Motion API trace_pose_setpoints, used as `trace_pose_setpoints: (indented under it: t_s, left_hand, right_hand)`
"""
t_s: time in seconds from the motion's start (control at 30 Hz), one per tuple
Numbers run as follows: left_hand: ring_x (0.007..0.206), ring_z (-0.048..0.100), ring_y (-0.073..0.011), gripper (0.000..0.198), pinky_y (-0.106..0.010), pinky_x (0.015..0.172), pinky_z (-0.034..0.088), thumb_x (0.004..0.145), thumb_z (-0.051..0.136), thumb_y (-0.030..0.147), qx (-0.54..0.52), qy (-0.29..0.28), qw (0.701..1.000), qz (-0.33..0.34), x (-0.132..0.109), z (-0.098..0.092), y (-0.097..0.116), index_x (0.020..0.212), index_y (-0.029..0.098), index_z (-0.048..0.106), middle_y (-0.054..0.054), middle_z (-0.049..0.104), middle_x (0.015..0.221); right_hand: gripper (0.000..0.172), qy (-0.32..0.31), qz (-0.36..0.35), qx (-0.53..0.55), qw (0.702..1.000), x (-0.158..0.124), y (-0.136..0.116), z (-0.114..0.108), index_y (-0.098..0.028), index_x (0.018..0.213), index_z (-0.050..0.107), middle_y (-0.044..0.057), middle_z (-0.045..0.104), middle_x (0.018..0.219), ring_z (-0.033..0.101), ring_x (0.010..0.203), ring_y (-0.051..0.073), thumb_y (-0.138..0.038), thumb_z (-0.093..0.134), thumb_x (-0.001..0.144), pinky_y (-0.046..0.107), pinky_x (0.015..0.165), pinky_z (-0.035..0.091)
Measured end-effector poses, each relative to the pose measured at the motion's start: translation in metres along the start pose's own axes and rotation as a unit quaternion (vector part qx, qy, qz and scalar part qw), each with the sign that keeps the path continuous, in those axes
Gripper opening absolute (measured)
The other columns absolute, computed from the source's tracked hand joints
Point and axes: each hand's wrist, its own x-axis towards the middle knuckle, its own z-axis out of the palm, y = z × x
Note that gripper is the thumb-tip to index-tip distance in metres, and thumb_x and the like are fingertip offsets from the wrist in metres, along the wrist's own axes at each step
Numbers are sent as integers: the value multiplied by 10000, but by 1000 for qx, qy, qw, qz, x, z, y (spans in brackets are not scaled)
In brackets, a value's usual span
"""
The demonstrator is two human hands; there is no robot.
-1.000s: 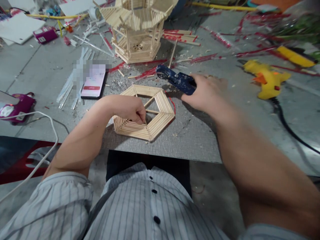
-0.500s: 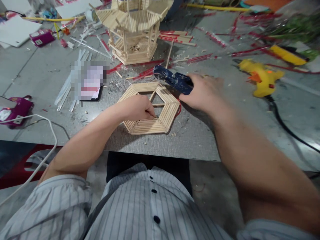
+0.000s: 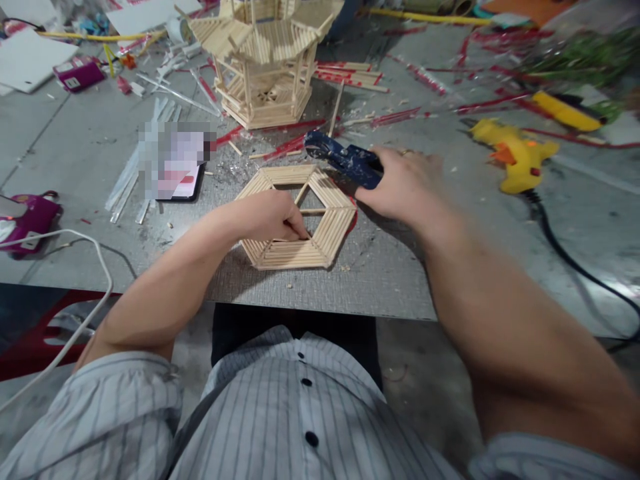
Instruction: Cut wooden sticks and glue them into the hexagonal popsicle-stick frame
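A hexagonal frame of thin wooden sticks [image 3: 320,243] lies flat on the grey table, with crossing sticks in its open middle. My left hand [image 3: 275,217] is over its left side, fingers pinched together at the lower inner edge. Whatever is between those fingertips is too small to make out. Just beyond the frame's right side, my right hand [image 3: 403,180] is closed around the handle end of a dark blue hand tool [image 3: 345,160] with a curved head. The tool lies low over the table, its head pointing left.
Behind the frame stands a wooden-stick pavilion model [image 3: 260,73]. A phone [image 3: 183,167] and clear glue sticks [image 3: 133,160] lie left. A yellow glue gun [image 3: 520,157] with a black cord rests right. Bundled sticks [image 3: 350,75] and red wrappers [image 3: 395,117] litter the back.
The whole view has shifted slightly, moving things a little to the left. Both hands keep nearly the same places on the frame and the blue tool.
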Motion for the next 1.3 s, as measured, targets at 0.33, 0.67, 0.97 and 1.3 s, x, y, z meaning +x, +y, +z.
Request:
trace_pose_setpoints:
  t_s: [0.33, 0.67, 0.97, 1.3]
  left_hand:
    - [775, 616, -100, 303, -182, 689, 388, 742, 562, 177, -26, -37, 998, 40, -3, -4, -11, 979, 201, 750, 39, 736, 890]
    - [772, 613, -97, 230, -185, 717, 385, 750, 586, 173, -6, -39, 999, 14, -3, -5, -4, 899, 187, 761, 24, 739, 851]
    - [805, 622, -105, 251, -190, 749, 391, 765, 574, 184, 10, -47, 999, 4, -4, -6, -4, 934, 185, 760, 10, 743, 899]
    - [792, 617, -100, 221, -181, 735, 388, 755, 590, 183, 2, -35, 999, 25, -3, -6, -6, 898, 183, 758, 14, 742, 864]
  right_hand:
    - [578, 5, 6, 8, 1000, 1, 0, 0, -161, 1235, 558, 196, 627, 1084, 545, 1044, 421, -472, 607, 751, 599, 899, 334]
    - [587, 24, -1, 30, 999, 2, 6, 6, -202, 1236, 560, 172, 629, 1083, 531, 1053, 409, -509, 613, 739, 601, 902, 324]
    - [569, 4, 4, 20, 1000, 0, 2, 1, -201, 1247, 544, 178, 620, 1137, 523, 1091, 415, -512, 583, 773, 605, 914, 319]
    - [561, 1, 0, 23, 1000, -1, 0, -2, -215, 1264, 536, 186, 622, 1146, 523, 1096, 425, -521, 549, 793, 620, 915, 321]
